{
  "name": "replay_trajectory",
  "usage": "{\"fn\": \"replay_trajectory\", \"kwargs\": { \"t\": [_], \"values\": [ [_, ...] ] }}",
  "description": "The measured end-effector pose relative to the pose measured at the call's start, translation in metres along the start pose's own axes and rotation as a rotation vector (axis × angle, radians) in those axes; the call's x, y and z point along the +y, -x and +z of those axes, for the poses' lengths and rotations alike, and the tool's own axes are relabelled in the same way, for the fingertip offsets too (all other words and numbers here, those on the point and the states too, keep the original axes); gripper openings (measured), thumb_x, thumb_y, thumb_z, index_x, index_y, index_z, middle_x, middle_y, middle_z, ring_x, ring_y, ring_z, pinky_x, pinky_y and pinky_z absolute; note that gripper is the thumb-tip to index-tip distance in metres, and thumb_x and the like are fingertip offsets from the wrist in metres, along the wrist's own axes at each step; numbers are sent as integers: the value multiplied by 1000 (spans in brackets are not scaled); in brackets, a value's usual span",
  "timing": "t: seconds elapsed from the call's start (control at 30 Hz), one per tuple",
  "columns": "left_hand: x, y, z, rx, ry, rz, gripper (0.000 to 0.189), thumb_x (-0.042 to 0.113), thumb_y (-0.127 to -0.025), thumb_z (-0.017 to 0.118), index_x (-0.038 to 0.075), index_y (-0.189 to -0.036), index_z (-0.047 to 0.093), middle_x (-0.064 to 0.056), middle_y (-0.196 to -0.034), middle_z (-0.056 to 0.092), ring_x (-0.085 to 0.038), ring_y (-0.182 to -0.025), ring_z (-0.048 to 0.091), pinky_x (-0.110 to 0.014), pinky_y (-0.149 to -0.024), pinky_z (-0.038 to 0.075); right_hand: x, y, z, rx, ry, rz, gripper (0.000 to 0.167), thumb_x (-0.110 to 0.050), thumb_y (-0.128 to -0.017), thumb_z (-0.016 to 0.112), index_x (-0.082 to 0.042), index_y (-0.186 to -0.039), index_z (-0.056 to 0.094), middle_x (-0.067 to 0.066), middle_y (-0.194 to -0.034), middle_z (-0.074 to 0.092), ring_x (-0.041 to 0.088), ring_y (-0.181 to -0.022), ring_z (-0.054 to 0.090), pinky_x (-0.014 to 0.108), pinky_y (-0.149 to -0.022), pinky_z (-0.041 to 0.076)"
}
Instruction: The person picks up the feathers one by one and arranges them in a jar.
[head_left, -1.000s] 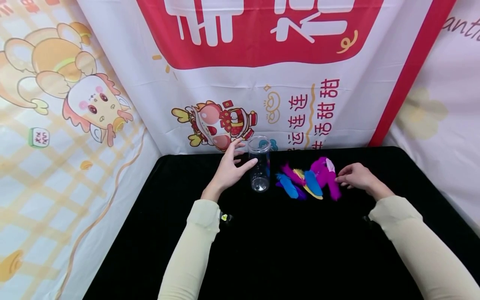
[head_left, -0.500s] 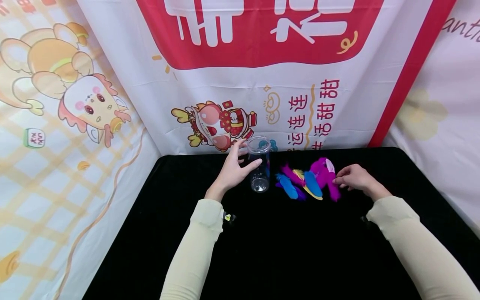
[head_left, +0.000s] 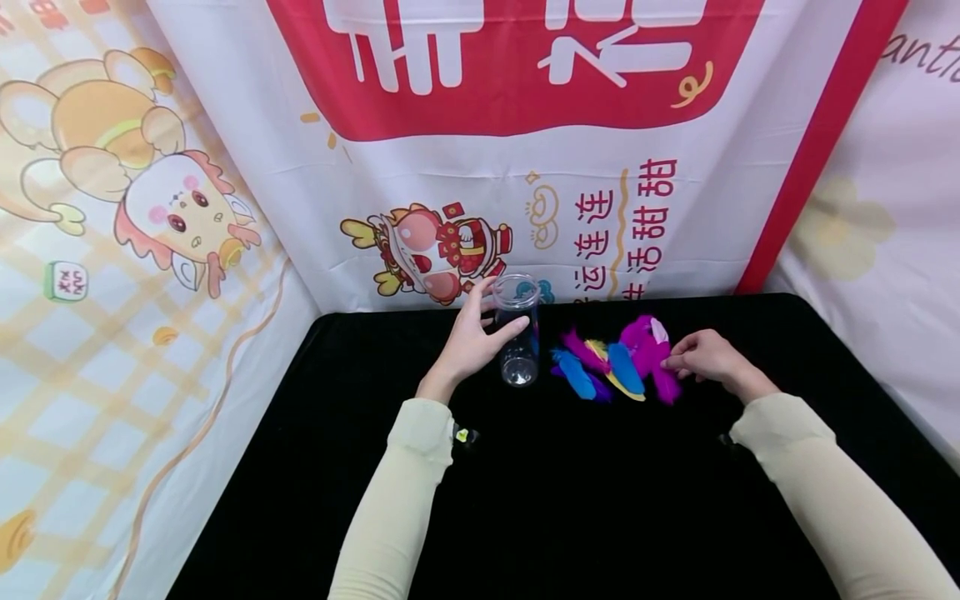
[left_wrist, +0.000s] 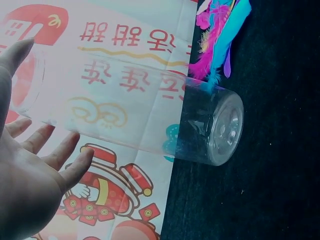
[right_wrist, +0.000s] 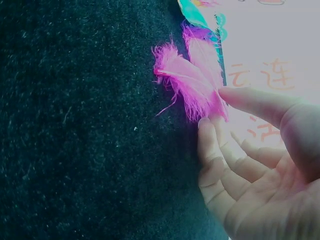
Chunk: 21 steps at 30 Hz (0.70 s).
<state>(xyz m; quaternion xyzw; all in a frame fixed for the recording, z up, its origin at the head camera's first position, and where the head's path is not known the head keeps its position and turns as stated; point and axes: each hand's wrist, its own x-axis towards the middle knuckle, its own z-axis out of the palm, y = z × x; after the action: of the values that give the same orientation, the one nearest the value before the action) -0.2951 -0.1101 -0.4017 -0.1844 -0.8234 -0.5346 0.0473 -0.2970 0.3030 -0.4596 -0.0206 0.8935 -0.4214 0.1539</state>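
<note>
A clear, open-topped plastic jar (head_left: pixel 519 354) stands upright near the back edge of the black table. My left hand (head_left: pixel 468 340) is beside it, thumb across the near side and fingers spread along its left; firm contact cannot be made out. The left wrist view shows the relaxed fingers next to the transparent wall of the jar (left_wrist: pixel 227 127). To the right lies a pile of feathers: blue (head_left: pixel 576 373), yellow, purple and magenta. At its right end, my right hand (head_left: pixel 708 357) reaches a magenta feather (right_wrist: pixel 192 82), thumb and index fingertips at its edge with a gap between them.
Black cloth (head_left: pixel 585 500) covers the table. Directly behind its back edge hangs a white and red printed banner (head_left: pixel 420 167), close to the jar. A patterned cloth (head_left: pixel 112 350) borders the left side, and a pale one (head_left: pixel 885 317) the right.
My left hand has shifted slightly right, closer to the jar, its thumb further across the front. My right hand has edged left onto the magenta feather. Jar and feathers stay in place.
</note>
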Motion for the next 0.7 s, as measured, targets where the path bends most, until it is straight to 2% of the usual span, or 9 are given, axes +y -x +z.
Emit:
{"fn": "replay_trajectory", "kwargs": {
  "t": [0.2, 0.33, 0.5, 0.7],
  "values": [
    [2, -1, 2, 12, 1, -7, 84, 43, -92, 76, 25, -158, 29, -5, -156, 39, -24, -136, 50, -46, -110, 45, -4, 2, 1, -23, -10, 3, 34, -24, -94, 75, 7, -107, 68, 5, -92, 73, 14, -78, 69, 32, -63, 52],
    [4, -2, 3, 15, 4, -10, 85, 44, -92, 77, 25, -158, 28, -5, -155, 40, -24, -136, 50, -42, -110, 46, -6, 2, 2, -24, -21, -5, 29, -21, -95, 74, 7, -102, 69, 4, -85, 72, 13, -74, 67, 30, -60, 50],
    [4, -3, 5, 13, 5, -17, 85, 48, -91, 75, 27, -159, 28, -6, -154, 42, -25, -136, 49, -43, -110, 45, -5, 1, 5, -17, -32, -8, 21, -17, -94, 74, 3, -93, 68, 2, -75, 68, 14, -68, 62, 28, -55, 47],
    [3, -6, 8, 14, -9, -20, 84, 50, -91, 75, 27, -158, 30, -5, -152, 45, -23, -136, 48, -43, -110, 45, -4, -1, 6, -18, -45, -30, 18, -14, -94, 73, 3, -93, 68, 1, -75, 66, 13, -69, 61, 28, -55, 49]
  ]
}}
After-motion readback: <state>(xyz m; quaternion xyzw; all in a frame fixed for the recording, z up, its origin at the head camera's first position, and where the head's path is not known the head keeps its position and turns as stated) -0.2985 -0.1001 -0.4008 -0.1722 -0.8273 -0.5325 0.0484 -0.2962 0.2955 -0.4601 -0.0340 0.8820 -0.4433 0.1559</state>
